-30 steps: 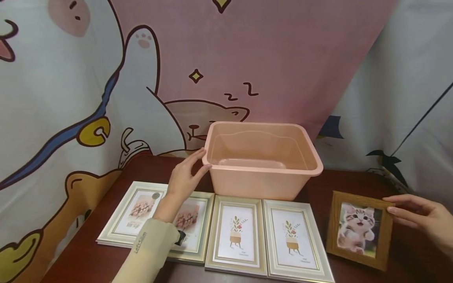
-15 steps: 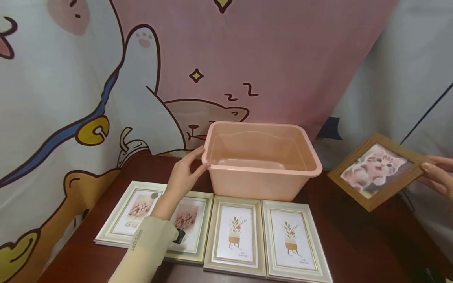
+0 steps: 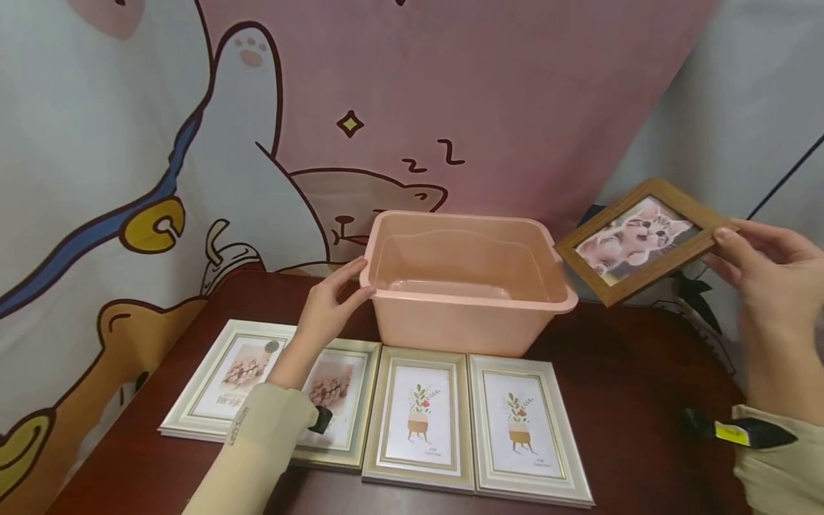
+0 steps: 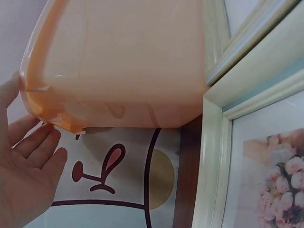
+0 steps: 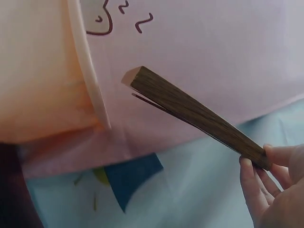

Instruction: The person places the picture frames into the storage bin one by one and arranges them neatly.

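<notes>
My right hand (image 3: 775,265) pinches a brown wooden picture frame (image 3: 698,247) by one corner, thumb in front and fingers behind. The frame, with a kitten picture in it, hangs tilted in the air beside the right rim of a pink plastic tub (image 3: 450,325). In the right wrist view the frame (image 5: 190,111) shows edge-on, with a thin flap standing slightly off its back. My left hand (image 3: 328,307) holds the tub's front left rim corner between thumb and fingers. The left wrist view has this hand (image 4: 28,171) at the rim, some fingers loosely bent below it.
In front of the tub lies a row of pale frames: a white one (image 3: 206,400), a flower-picture one (image 3: 354,422) partly behind the left forearm, a gold one (image 3: 373,443) and another white one (image 3: 573,458). A cartoon-printed cloth (image 3: 515,107) hangs behind the dark red table (image 3: 637,429).
My right hand has lifted the wooden frame off the table, turned it, and brought it up and left to the tub's right rim. The left hand stays on the tub's corner.
</notes>
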{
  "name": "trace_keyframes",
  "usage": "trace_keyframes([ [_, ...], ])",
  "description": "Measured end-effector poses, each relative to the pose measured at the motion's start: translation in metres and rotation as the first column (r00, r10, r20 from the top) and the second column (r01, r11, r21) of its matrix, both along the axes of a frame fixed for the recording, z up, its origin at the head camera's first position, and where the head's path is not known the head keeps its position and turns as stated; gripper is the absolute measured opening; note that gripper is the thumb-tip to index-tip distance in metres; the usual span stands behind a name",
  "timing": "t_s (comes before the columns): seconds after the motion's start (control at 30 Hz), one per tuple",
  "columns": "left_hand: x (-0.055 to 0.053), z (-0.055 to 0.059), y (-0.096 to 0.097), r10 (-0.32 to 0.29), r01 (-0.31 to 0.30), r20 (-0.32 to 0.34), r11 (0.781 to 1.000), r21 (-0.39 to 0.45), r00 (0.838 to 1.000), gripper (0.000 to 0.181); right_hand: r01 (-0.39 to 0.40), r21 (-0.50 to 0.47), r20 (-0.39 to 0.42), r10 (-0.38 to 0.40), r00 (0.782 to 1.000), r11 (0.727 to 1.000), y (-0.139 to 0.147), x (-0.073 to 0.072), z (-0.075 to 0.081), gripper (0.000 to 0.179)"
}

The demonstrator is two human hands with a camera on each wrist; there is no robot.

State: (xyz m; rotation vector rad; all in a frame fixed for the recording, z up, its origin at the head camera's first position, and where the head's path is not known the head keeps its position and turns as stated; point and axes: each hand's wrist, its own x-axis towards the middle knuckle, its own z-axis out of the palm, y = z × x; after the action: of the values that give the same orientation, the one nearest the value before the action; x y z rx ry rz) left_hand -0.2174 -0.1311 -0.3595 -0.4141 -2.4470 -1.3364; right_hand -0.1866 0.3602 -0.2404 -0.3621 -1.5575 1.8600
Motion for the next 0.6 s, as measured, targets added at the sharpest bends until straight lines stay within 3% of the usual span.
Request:
trace_keyframes([
  [0.23,-0.002,-0.001,0.001,0.011,-0.011,0.009,1.000,0.003,1.000,0.055,-0.068,-0.074,-0.140,0.057,0.988,0.995,-0.032,-0.027,-0.010,0.029],
  [0.37,0.000,-0.001,0.001,0.008,-0.009,0.026,1.000,0.013,1.000,0.055,-0.076,-0.054,-0.132,0.068,0.989,0.996,-0.050,-0.041,-0.023,0.025],
  [0.6,0.001,0.002,0.004,0.001,-0.002,0.036,0.999,0.032,0.999,0.054,-0.028,0.108,-0.060,0.034,0.998,0.994,-0.073,-0.057,-0.051,0.017],
])
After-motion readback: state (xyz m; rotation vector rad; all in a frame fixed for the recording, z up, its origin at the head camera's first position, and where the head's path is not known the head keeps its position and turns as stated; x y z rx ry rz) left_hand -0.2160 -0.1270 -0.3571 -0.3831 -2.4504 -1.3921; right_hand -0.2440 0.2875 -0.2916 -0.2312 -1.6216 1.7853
